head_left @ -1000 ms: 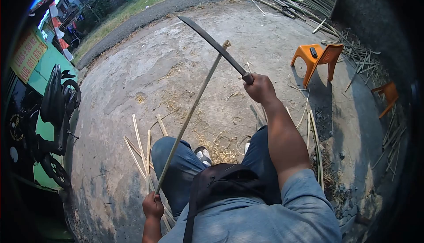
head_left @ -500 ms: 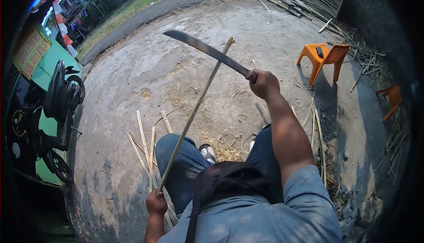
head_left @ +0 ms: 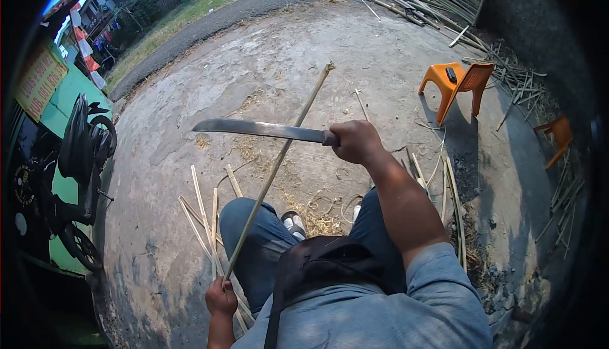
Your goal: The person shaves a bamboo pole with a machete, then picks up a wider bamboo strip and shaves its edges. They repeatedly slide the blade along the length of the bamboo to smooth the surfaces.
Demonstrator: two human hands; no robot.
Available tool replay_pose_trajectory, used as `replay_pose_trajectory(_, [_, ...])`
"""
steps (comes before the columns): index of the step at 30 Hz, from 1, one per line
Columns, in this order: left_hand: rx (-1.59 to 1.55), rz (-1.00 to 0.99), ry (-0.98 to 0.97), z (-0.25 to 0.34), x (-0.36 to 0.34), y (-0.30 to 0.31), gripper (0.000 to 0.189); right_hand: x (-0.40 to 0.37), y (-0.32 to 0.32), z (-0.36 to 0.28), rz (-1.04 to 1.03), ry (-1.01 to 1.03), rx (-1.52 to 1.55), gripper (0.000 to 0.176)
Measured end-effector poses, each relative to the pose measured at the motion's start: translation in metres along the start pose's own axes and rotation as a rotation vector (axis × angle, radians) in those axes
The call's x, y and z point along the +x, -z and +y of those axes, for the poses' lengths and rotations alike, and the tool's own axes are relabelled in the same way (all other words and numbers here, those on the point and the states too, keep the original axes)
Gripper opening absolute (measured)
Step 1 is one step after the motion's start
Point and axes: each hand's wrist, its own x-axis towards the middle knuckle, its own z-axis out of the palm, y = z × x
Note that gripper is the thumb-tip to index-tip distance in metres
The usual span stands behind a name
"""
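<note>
Concrete (head_left: 165, 190); machete (head_left: 254, 128) (levelled) further down the stick (head_left: 261, 198).

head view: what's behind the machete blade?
Behind the machete blade: a long stick, visible on both sides of it, and concrete ground. Covered: the stick's short crossing stretch and the ground directly behind the blade. Whether blade and stick touch, can't tell.

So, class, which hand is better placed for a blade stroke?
Probably the right hand: it grips the machete, whose blade crosses the stick; the left hand holds the stick's near end.
</note>
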Motion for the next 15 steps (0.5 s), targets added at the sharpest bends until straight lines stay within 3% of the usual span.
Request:
replay_pose_trajectory(3, [-0.005, 0.006, -0.005, 0.002, 0.001, 0.005, 0.059, 0.000, -0.007, -0.009, 0.060, 0.205, 0.008, 0.004])
replay_pose_trajectory(5, [0.003, 0.019, -0.024, 0.002, 0.002, 0.005, 0.059, 0.003, -0.006, 0.003, 0.072, 0.192, 0.002, 0.005])
replay_pose_trajectory(7, [0.004, 0.008, -0.030, -0.001, 0.005, 0.006, 0.059, 0.009, -0.009, 0.030, 0.051, -0.089, 0.007, 0.010])
replay_pose_trajectory(8, [-0.011, 0.013, -0.030, 0.000, 0.004, 0.002, 0.059, 0.016, -0.012, 0.060, 0.119, -0.373, 0.210, 0.015])
replay_pose_trajectory(9, [-0.023, 0.031, -0.039, 0.003, 0.005, 0.001, 0.059, 0.018, -0.013, 0.071, 0.187, -0.497, 0.268, 0.022])
replay_pose_trajectory(15, [-0.118, 0.032, -0.046, 0.003, 0.004, -0.008, 0.060, 0.006, -0.019, 0.087, 0.100, -0.652, 0.286, 0.030])
